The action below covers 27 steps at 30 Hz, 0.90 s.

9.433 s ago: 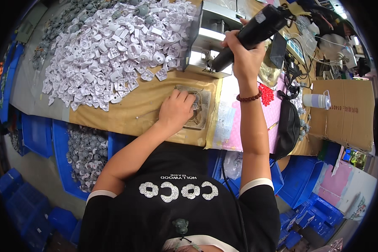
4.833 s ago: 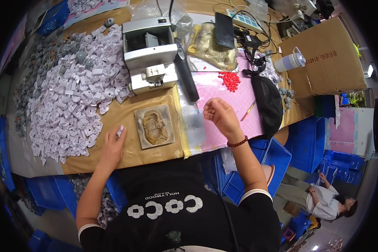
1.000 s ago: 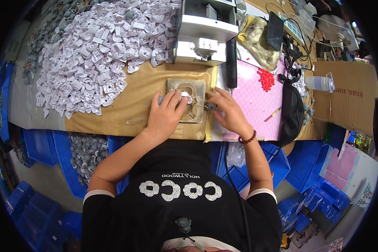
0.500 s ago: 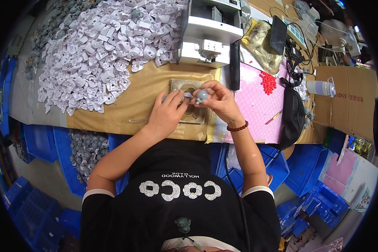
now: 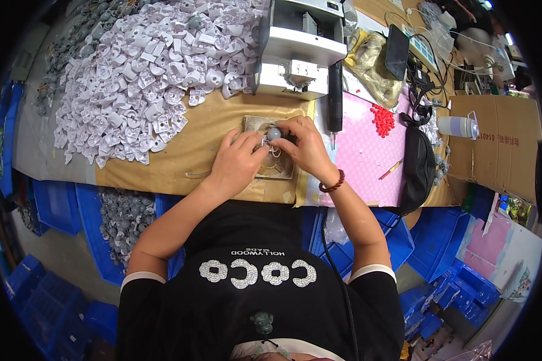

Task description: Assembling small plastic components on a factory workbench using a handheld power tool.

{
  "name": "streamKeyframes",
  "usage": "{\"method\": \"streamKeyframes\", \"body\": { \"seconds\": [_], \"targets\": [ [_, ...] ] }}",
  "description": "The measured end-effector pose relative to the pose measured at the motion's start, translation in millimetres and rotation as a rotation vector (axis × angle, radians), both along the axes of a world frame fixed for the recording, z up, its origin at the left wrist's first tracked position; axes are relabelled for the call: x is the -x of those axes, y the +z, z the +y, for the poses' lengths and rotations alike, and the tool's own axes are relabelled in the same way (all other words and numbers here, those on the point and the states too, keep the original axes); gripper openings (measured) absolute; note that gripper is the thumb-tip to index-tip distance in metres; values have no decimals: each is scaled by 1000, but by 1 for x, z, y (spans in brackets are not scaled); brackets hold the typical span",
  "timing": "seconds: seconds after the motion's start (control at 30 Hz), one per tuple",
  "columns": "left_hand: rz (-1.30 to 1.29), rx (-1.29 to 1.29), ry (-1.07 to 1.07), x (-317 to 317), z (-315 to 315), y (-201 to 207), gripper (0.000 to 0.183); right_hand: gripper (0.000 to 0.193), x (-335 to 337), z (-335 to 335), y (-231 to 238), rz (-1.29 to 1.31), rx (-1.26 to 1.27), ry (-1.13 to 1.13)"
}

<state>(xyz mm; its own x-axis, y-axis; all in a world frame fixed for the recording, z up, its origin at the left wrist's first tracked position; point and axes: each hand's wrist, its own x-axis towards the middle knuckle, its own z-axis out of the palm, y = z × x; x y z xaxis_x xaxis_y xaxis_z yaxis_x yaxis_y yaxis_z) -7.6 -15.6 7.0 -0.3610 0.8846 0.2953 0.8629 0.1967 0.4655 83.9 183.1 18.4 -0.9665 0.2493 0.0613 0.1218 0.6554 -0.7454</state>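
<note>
I see both hands meeting over the square jig [image 5: 270, 157] that sits on the brown mat near the table's front edge. My right hand [image 5: 304, 147] has its fingers curled shut around a small grey knob [image 5: 273, 133], pinching it at the jig's far side. My left hand [image 5: 238, 161] rests just beside it, fingers bent down onto the jig's left part and touching thin wire loops there; whether it actually grips anything I cannot tell. A heap of white parts [image 5: 150, 72] spreads over the table's far left corner. A grey machine [image 5: 298, 48] stands at the far edge, right behind the jig. A black driver [image 5: 335, 99] lies on the pink sheet [image 5: 361, 162] to the right of the jig, with a cluster of red caps [image 5: 381, 119] further right. A black pouch [image 5: 417, 168] lies at the sheet's right side, and a cardboard box [image 5: 494, 144] fills the right end.
</note>
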Motion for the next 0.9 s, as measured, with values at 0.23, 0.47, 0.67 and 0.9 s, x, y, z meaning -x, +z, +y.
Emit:
{"method": "streamKeyframes", "body": {
  "seconds": [0.23,0.47,0.67,0.9],
  "targets": [
    [-38,-44,147,-2,25,8,38,37,-3,-6,-1,108,57,-114],
    [-9,-20,149,-4,31,-1,33,48,18,112,-29,151,-218,-586],
    [-35,-66,180,-4,28,-1,34,48,28,116,-26,122,137,-553],
    [-32,-85,211,-5,29,-3,27,68,31,53,110,774,406,-219]
  ]
}}
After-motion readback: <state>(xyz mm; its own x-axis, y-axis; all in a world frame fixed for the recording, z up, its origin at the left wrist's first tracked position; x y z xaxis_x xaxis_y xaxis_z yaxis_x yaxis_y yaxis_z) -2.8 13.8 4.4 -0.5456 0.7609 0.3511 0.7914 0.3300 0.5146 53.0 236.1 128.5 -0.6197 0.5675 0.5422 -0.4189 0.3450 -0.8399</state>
